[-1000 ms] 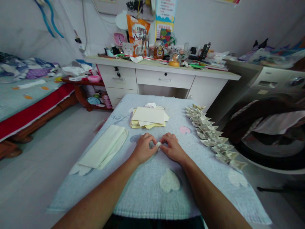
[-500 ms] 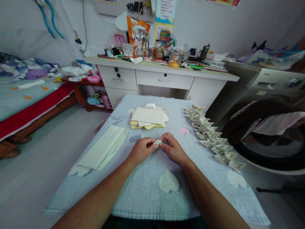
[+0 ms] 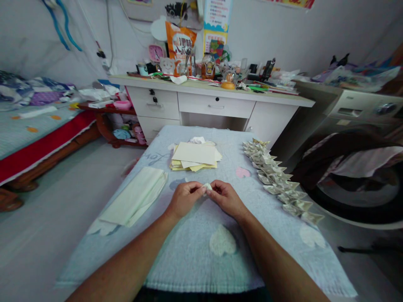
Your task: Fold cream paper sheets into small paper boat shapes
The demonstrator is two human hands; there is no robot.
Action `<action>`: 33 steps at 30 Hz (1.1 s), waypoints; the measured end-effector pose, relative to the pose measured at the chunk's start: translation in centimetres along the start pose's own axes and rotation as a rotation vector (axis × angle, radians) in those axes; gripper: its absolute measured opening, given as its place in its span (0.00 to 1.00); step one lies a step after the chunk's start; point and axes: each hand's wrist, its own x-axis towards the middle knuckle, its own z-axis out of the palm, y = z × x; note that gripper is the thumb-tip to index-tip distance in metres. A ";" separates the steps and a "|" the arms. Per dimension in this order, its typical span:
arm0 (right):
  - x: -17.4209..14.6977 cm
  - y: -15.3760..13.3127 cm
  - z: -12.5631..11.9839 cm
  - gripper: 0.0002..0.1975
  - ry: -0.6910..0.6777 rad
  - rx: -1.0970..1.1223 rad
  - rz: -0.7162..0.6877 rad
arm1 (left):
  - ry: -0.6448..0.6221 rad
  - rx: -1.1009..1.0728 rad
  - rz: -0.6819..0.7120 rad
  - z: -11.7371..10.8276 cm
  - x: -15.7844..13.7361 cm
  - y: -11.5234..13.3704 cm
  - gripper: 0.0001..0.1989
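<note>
A small folded piece of paper is pinched between both hands over the middle of the cloth-covered table. My left hand grips its left side with thumb and fingers. On its right side, the thumb and fingers of my right hand are closed. Fingertips hide much of the paper. Just beyond the hands lies a stack of paper sheets, cream on top with yellow below. To the right, folded paper pieces with pointed tips stand in a long, tight row.
A folded pale green cloth or sheet lies on the table's left. Behind stands a white desk crowded with jars, a snack bag and other items. A washing machine is on the right, a bed on the left.
Both hands have turned the small paper so it now shows a more upright, peaked shape. My right fingers have lowered slightly and sit closer to the left ones.
</note>
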 end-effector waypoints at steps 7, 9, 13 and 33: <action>-0.1 -0.4 0.0 0.15 0.039 -0.072 -0.018 | 0.026 -0.049 -0.041 0.0 0.2 -0.1 0.15; -0.2 -0.5 0.0 0.15 0.037 -0.097 -0.021 | 0.009 -0.076 -0.045 0.1 0.2 -0.3 0.15; -0.2 -0.4 -0.1 0.14 0.032 -0.097 -0.019 | -0.032 -0.127 -0.052 0.2 0.3 -0.6 0.13; -0.5 -0.3 0.0 0.12 -0.062 -0.134 0.000 | -0.003 -0.358 -0.122 0.2 0.4 -0.1 0.10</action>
